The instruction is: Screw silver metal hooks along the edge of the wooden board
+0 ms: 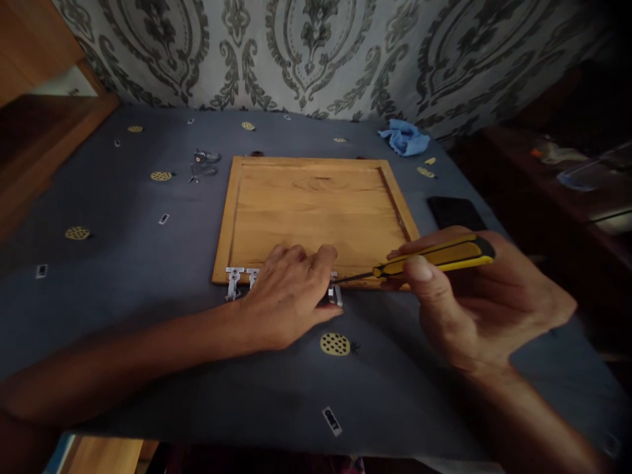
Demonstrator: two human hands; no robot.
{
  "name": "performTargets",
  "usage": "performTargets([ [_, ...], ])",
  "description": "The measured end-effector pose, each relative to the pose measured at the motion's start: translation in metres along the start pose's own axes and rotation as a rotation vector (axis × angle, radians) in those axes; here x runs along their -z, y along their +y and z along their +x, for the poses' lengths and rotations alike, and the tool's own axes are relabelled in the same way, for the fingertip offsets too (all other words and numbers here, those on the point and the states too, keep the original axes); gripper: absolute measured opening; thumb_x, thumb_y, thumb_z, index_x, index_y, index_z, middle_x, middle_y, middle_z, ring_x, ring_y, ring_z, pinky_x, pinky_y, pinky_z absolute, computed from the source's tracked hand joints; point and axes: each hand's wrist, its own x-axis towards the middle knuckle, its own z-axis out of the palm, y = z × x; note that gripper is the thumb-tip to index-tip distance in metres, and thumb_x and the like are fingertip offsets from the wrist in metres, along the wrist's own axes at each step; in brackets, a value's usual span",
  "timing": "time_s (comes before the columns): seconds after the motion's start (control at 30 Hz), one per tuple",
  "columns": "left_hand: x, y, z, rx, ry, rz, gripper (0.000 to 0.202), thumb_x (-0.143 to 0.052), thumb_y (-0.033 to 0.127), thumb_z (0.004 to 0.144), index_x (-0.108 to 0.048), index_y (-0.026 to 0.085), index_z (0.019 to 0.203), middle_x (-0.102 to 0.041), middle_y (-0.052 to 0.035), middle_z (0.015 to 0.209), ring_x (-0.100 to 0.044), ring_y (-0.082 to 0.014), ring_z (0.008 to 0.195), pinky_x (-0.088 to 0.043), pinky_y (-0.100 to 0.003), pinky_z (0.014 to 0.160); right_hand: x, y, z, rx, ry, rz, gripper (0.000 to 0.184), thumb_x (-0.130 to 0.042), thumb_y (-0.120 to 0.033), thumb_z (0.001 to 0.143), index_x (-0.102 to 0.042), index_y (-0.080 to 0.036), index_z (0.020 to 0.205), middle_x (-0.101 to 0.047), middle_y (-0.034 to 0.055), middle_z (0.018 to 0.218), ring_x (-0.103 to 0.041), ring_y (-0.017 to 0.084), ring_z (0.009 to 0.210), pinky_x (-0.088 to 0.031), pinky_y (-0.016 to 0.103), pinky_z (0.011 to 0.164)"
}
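Observation:
A wooden cabinet door [316,210] with a raised frame lies flat on the blue cloth. My right hand [474,296] grips a yellow and black screwdriver [434,257], held almost level and pointing left. Its tip meets a metal hinge [336,294] on the near edge of the door. My left hand [291,289] presses down over that edge, fingers curled on the wood and thumb against the same hinge, partly covering it. Left of this hand, two more metal hinge pieces [234,283] sit along the near edge; one is partly hidden by the hand.
Loose metal hardware [203,161] lies beyond the door's left corner. A crumpled blue cloth [405,137] rests at the back right, with a dark flat object [457,213] nearer. Patterned fabric [316,52] hangs behind. Wooden furniture [49,151] borders the left side.

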Motion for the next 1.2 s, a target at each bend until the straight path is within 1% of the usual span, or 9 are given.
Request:
performTargets([
  [0.2, 0.0, 0.0, 0.0, 0.003, -0.011, -0.011, 0.049, -0.072, 0.042, 0.083, -0.048, 0.015, 0.116, -0.068, -0.0087, 0.101, -0.06, -0.0278, 0.096, -0.042, -0.039, 0.086, 0.0, 0.003, -0.003, 0.012, -0.062, -0.014, 0.022, -0.07, -0.012, 0.08, -0.068, -0.028, 0.094, -0.068, -0.0005, 0.079, -0.061, 0.017, 0.062, -0.043, 0.032, 0.055],
  [0.4, -0.001, -0.001, -0.001, -0.001, 0.003, -0.015, 0.05, -0.072, 0.042, 0.083, -0.047, 0.015, 0.117, -0.068, -0.0094, 0.103, -0.06, -0.0279, 0.098, -0.042, -0.039, 0.088, -0.001, 0.002, 0.001, 0.073, -0.107, -0.008, 0.021, -0.071, -0.012, 0.08, -0.067, -0.027, 0.093, -0.068, -0.0017, 0.076, -0.06, 0.015, 0.059, -0.044, 0.031, 0.051],
  [0.5, -0.002, -0.001, -0.002, -0.008, 0.015, -0.021, 0.05, -0.071, 0.043, 0.083, -0.047, 0.015, 0.117, -0.067, -0.0097, 0.104, -0.06, -0.0277, 0.097, -0.042, -0.039, 0.087, 0.002, -0.003, 0.006, 0.005, -0.165, 0.068, 0.015, -0.071, -0.016, 0.082, -0.068, -0.027, 0.09, -0.068, -0.0022, 0.076, -0.063, 0.015, 0.063, -0.047, 0.03, 0.052],
  [0.57, -0.003, -0.001, -0.002, -0.005, 0.015, -0.021, 0.05, -0.071, 0.043, 0.083, -0.048, 0.015, 0.117, -0.067, -0.0096, 0.104, -0.06, -0.0274, 0.096, -0.042, -0.039, 0.087, 0.005, -0.006, 0.009, -0.084, -0.231, 0.13, 0.013, -0.07, -0.021, 0.084, -0.07, -0.029, 0.095, -0.07, -0.0021, 0.081, -0.066, 0.015, 0.067, -0.051, 0.029, 0.055],
  [0.63, -0.002, -0.001, -0.002, 0.0, 0.01, -0.015, 0.049, -0.071, 0.043, 0.083, -0.048, 0.015, 0.116, -0.067, -0.0094, 0.103, -0.06, -0.0275, 0.095, -0.042, -0.039, 0.086, 0.009, -0.007, 0.011, -0.155, -0.312, 0.185, 0.019, -0.069, -0.024, 0.085, -0.07, -0.031, 0.102, -0.073, -0.0023, 0.091, -0.069, 0.014, 0.07, -0.056, 0.027, 0.058],
  [0.73, -0.002, -0.001, -0.001, 0.001, 0.007, -0.008, 0.049, -0.07, 0.044, 0.083, -0.048, 0.015, 0.116, -0.067, -0.0091, 0.102, -0.06, -0.0278, 0.094, -0.043, -0.039, 0.085, 0.013, -0.004, 0.013, -0.136, -0.382, 0.23, 0.022, -0.07, -0.022, 0.085, -0.072, -0.032, 0.104, -0.075, -0.0032, 0.097, -0.07, 0.01, 0.066, -0.058, 0.023, 0.057],
  [0.93, -0.001, -0.001, 0.0, 0.018, -0.012, 0.009, 0.05, -0.07, 0.045, 0.083, -0.048, 0.016, 0.117, -0.066, -0.0086, 0.1, -0.06, -0.0274, 0.093, -0.043, -0.039, 0.084, 0.013, 0.002, 0.015, -0.035, -0.369, 0.249, 0.014, -0.072, -0.017, 0.082, -0.074, -0.025, 0.094, -0.074, -0.0022, 0.088, -0.067, 0.008, 0.056, -0.055, 0.018, 0.05],
  [1.03, -0.001, 0.0, 0.0, 0.018, -0.013, 0.017, 0.05, -0.07, 0.046, 0.083, -0.048, 0.016, 0.116, -0.066, -0.0089, 0.1, -0.06, -0.0274, 0.093, -0.043, -0.039, 0.084, 0.01, -0.001, 0.013, -0.059, -0.343, 0.245, 0.008, -0.073, -0.018, 0.082, -0.074, -0.024, 0.088, -0.073, -0.0023, 0.085, -0.064, 0.007, 0.052, -0.052, 0.02, 0.046],
  [1.2, -0.001, 0.0, 0.0, 0.018, 0.0, 0.023, 0.049, -0.07, 0.046, 0.083, -0.049, 0.017, 0.115, -0.066, -0.0077, 0.098, -0.061, -0.027, 0.093, -0.043, -0.039, 0.084, 0.008, -0.008, 0.009, -0.115, -0.291, 0.198, 0.012, -0.075, -0.02, 0.08, -0.073, -0.026, 0.09, -0.073, -0.0031, 0.085, -0.063, 0.007, 0.051, -0.05, 0.023, 0.044],
])
